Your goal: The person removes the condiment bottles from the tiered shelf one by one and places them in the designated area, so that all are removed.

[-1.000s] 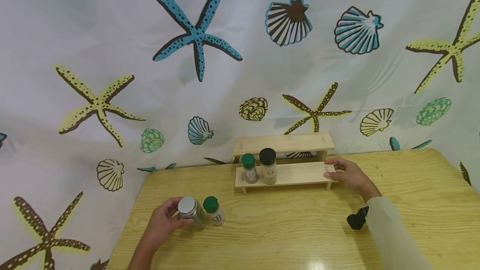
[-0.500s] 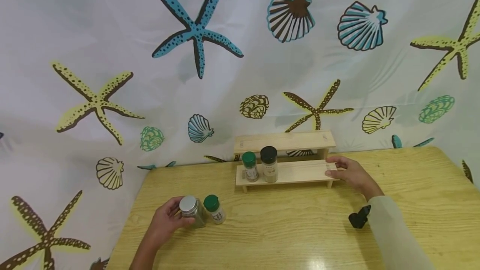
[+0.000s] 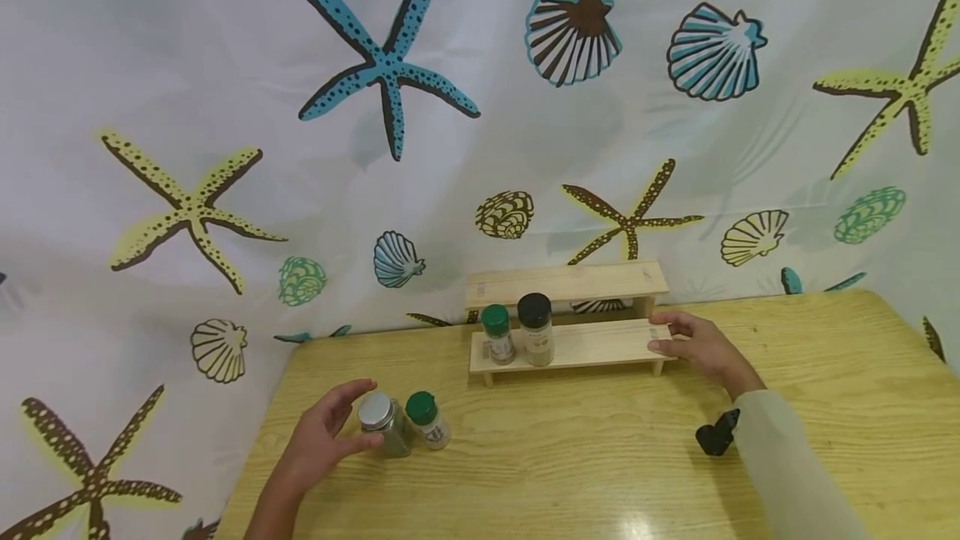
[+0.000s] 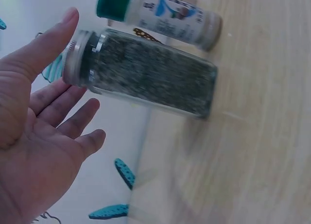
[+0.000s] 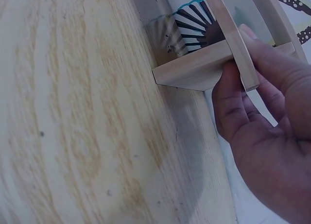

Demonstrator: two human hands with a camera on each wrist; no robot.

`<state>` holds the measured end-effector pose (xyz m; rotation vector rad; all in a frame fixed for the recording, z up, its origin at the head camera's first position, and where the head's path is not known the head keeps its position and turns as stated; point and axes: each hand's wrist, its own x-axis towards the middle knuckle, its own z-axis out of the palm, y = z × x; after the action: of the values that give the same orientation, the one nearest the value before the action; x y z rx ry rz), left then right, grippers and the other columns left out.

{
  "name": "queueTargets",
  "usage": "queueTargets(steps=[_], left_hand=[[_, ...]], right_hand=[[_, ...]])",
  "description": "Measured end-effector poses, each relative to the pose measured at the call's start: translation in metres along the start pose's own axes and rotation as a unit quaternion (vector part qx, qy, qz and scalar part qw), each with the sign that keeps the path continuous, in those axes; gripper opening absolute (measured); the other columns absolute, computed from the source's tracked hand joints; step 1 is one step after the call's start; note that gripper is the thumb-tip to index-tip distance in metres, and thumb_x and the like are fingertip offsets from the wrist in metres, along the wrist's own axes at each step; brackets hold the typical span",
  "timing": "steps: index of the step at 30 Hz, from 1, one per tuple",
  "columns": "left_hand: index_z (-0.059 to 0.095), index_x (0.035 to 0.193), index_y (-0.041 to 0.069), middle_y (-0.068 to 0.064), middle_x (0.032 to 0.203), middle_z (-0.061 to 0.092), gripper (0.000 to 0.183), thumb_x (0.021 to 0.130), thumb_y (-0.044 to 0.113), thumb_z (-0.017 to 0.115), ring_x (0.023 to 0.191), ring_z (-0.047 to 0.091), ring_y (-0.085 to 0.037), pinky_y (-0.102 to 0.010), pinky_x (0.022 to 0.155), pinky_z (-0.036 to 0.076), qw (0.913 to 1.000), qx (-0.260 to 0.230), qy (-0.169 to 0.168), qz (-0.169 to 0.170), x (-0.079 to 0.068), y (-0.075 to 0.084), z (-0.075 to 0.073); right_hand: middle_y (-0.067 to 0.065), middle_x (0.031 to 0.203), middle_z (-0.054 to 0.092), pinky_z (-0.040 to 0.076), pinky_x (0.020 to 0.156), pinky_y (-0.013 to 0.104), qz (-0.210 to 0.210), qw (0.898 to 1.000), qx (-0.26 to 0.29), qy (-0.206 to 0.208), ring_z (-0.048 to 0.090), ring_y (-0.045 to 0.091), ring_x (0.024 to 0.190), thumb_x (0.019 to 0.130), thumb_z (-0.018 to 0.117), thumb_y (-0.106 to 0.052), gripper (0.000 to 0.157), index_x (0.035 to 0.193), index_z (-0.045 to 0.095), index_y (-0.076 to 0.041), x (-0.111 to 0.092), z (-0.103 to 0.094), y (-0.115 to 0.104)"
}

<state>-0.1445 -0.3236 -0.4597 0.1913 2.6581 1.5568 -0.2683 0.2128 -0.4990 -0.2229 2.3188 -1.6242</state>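
A square glass spice jar (image 4: 150, 73) with a silver lid and dark green flakes stands on the table at the left. My left hand (image 3: 318, 440) is spread around its lid side, thumb and fingers apart, with a gap to the glass. Close beside that jar is a green-capped spice bottle (image 3: 428, 421) with pale contents. My right hand (image 3: 697, 348) pinches the right end of the lower step of a two-tier wooden rack (image 3: 600, 345), thumb on top and fingers beneath. On that step stand another green-capped bottle (image 3: 498, 335) and a taller black-capped bottle (image 3: 536, 330).
The rack's upper step (image 3: 566, 283) holds no bottles and backs onto a hanging cloth (image 3: 480, 140) printed with shells and starfish. A black device (image 3: 717, 433) is at the right sleeve. Bare wood table (image 3: 555, 457) lies in front of the rack.
My left hand has loosened from the silver-lidded jar; its fingers have spread and drawn back slightly leftward. The right hand keeps its hold on the rack's end, and the bottles stay put.
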Motion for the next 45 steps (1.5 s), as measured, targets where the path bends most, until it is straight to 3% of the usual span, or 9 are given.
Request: queueTargets(steps=[3,5,10,14,17,22,30,38,45], left_hand=[[0.045,0.138,0.007,-0.015,0.142,0.047,0.067,0.079,0.014,0.077,0.124,0.036,0.017,-0.006,0.106,0.031,0.9991,0.002,0.005,0.043,0.004,0.009,-0.003],[0.045,0.137,0.005,-0.016,0.141,0.047,0.067,0.079,0.013,0.077,0.123,0.038,0.017,-0.001,0.102,0.029,0.9981,0.000,0.010,0.061,0.007,0.016,-0.005],[0.045,0.138,0.006,-0.016,0.142,0.045,0.066,0.080,0.012,0.076,0.124,0.039,0.014,-0.004,0.104,0.031,0.9965,-0.001,0.016,0.082,0.017,0.034,-0.005],[0.044,0.139,0.008,-0.015,0.143,0.044,0.067,0.080,0.009,0.075,0.128,0.039,0.010,-0.005,0.106,0.031,0.9955,-0.010,-0.001,0.094,0.025,0.049,0.001],[0.042,0.140,0.007,-0.015,0.144,0.043,0.068,0.080,0.009,0.075,0.135,0.039,-0.006,-0.018,0.112,0.033,0.9947,-0.010,-0.013,0.101,0.032,0.061,0.010],[0.042,0.140,0.009,-0.012,0.146,0.042,0.070,0.079,0.012,0.077,0.139,0.035,-0.030,-0.044,0.113,0.031,0.9951,-0.010,-0.017,0.097,0.048,0.081,0.027],[0.039,0.141,0.010,-0.011,0.147,0.042,0.074,0.079,0.017,0.078,0.139,0.035,-0.029,-0.046,0.115,0.032,0.9974,-0.017,-0.036,0.061,0.078,0.106,0.054],[0.040,0.141,0.008,-0.012,0.147,0.041,0.072,0.078,0.009,0.077,0.142,0.030,-0.029,-0.045,0.120,0.022,0.9989,0.001,-0.027,0.040,0.099,0.114,0.079],[0.043,0.138,0.004,-0.014,0.141,0.048,0.072,0.076,0.008,0.079,0.135,0.041,-0.030,-0.043,0.116,0.032,0.9991,0.009,-0.018,0.037,0.111,0.118,0.095]], right_hand=[[0.022,0.142,0.034,0.047,0.090,0.037,0.005,1.000,0.003,0.000,0.034,0.035,0.126,0.088,0.068,-0.032,0.062,0.138,0.044,-0.004,0.000,-0.001,-0.001],[0.022,0.143,0.035,0.047,0.091,0.037,0.006,1.000,0.001,-0.001,0.034,0.035,0.127,0.088,0.068,-0.032,0.063,0.138,0.044,-0.005,0.000,-0.001,-0.002],[0.022,0.141,0.036,0.046,0.089,0.035,0.005,1.000,-0.005,0.000,0.035,0.034,0.124,0.087,0.069,-0.033,0.063,0.138,0.044,-0.004,0.001,-0.002,-0.004],[0.023,0.141,0.036,0.046,0.089,0.035,0.005,1.000,-0.004,0.000,0.035,0.034,0.124,0.087,0.069,-0.032,0.063,0.138,0.044,-0.003,0.002,-0.002,-0.004],[0.023,0.141,0.036,0.046,0.090,0.036,0.006,1.000,-0.005,0.001,0.034,0.035,0.125,0.087,0.069,-0.031,0.062,0.138,0.044,-0.003,0.002,-0.002,-0.004],[0.023,0.141,0.036,0.046,0.090,0.036,0.011,1.000,-0.005,0.004,0.034,0.035,0.126,0.087,0.069,-0.031,0.062,0.137,0.045,-0.004,0.002,-0.002,-0.003],[0.018,0.126,0.043,0.048,0.082,0.033,0.015,1.000,0.002,0.007,0.039,0.026,0.108,0.086,0.070,-0.030,0.061,0.136,0.046,-0.004,0.003,-0.003,-0.003],[0.017,0.123,0.044,0.048,0.080,0.032,0.020,1.000,0.010,0.003,0.040,0.022,0.101,0.086,0.070,-0.029,0.063,0.138,0.044,-0.003,0.002,0.000,-0.007],[0.020,0.129,0.042,0.048,0.083,0.034,0.016,1.000,0.020,-0.001,0.040,0.025,0.106,0.087,0.069,-0.027,0.063,0.139,0.043,-0.002,0.001,-0.001,-0.007]])
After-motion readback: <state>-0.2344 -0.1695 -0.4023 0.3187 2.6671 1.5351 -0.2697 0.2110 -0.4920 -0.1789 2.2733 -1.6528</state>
